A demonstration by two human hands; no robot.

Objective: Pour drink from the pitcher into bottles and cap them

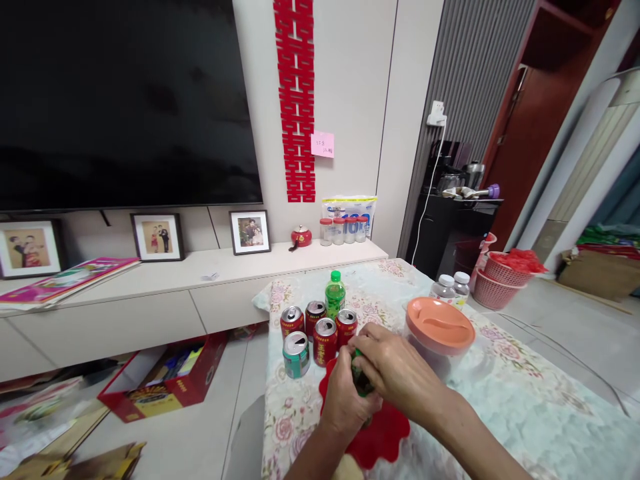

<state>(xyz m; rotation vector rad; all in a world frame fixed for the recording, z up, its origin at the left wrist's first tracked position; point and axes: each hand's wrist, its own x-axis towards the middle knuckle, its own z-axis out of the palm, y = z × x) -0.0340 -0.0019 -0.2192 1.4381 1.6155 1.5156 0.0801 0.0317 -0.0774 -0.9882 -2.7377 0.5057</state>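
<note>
My left hand [345,397] is wrapped round a dark green bottle [361,379], above a red scalloped plate [383,437]. Over the bottle's top, the fingers of my right hand [393,363] are closed, hiding most of its green cap. Just left of my hands stand several red cans [325,341] and a teal can [297,355], their tops showing. Behind the cans is an upright green bottle [335,295] with a green cap. Part of a pale round thing [347,469] shows at the bottom edge; I cannot make out what it is.
A container with an orange lid [440,323] sits right of my hands, two white-capped jars [444,289] behind it. Flowered cloth [525,373] covers the table. Beyond are a white cabinet [210,267] with framed photos and a television [125,100]. A red box [175,387] lies on the floor.
</note>
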